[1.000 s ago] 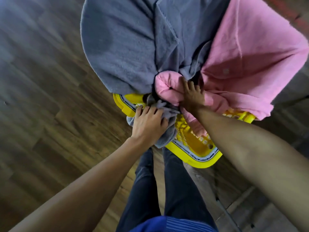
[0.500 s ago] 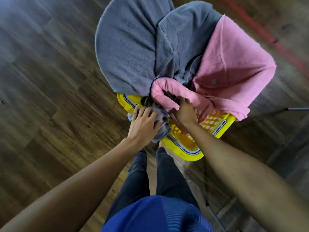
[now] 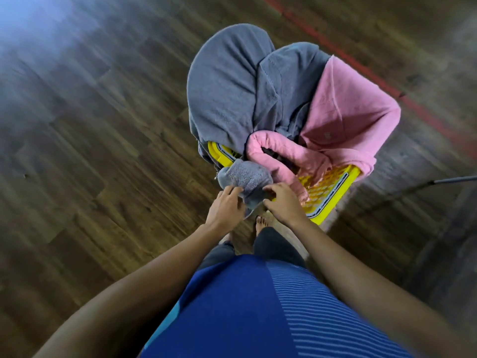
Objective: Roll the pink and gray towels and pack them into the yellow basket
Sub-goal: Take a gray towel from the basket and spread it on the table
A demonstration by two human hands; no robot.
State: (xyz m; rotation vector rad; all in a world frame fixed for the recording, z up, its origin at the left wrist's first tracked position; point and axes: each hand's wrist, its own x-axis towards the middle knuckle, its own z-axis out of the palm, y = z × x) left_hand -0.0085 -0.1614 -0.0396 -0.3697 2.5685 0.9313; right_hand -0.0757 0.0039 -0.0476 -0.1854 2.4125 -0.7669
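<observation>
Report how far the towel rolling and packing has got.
Done: nothing looks fully packed; no finished roll clearly shows inside the yellow basket. In hand: the left hand and right hand hold a small gray towel, bunched, at the basket's near rim. Left: the large gray towels and the pink towel hang loose over the basket and need rolling and packing.

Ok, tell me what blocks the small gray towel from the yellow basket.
Draped gray towels and a pink towel cover most of the mouth of the yellow basket, beyond the small gray towel. Only its near right part shows open.
</observation>
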